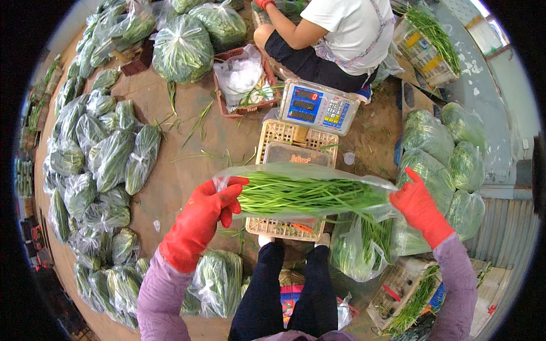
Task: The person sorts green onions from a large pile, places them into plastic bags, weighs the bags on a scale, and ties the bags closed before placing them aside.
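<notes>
A long clear plastic bag of green leafy stalks (307, 194), perhaps garlic chives, stretches level between my hands, above a digital scale (318, 108) on an upturned-looking cream plastic crate (273, 132). My left hand (213, 204), in a red rubber glove, grips the bag's left end. My right hand (411, 200), gloved the same way, pinches its right end, index finger raised. The bag hides much of the weighing pan (298, 152). Just below it on the right stands an open plastic bag of greens (362, 247).
A person (341, 38) in a white shirt sits beyond the scale. Filled bags (111, 157) are heaped at left, with more bags (431, 157) at right. A red-brown crate (219, 96) holds clear plastic. Crates of loose greens (409, 294) stand lower right.
</notes>
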Available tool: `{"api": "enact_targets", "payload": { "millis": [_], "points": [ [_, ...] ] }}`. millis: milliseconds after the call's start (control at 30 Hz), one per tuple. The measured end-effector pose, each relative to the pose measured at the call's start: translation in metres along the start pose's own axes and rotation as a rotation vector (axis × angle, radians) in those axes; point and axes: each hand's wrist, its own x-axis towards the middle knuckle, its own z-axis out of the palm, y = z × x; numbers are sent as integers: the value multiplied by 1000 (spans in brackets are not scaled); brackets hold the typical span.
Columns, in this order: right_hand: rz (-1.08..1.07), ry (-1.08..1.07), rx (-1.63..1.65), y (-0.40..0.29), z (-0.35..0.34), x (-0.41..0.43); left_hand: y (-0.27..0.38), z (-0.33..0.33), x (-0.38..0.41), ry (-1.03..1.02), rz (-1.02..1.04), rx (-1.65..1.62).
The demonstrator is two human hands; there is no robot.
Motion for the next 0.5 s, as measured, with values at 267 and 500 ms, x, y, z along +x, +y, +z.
{"api": "enact_targets", "payload": {
  "millis": [267,500],
  "points": [
    [160,208,96,23,-40,17,6,-9,-30,-106,68,-308],
    [206,243,178,10,-7,17,-36,2,2,-17,77,-232]
  ]
}}
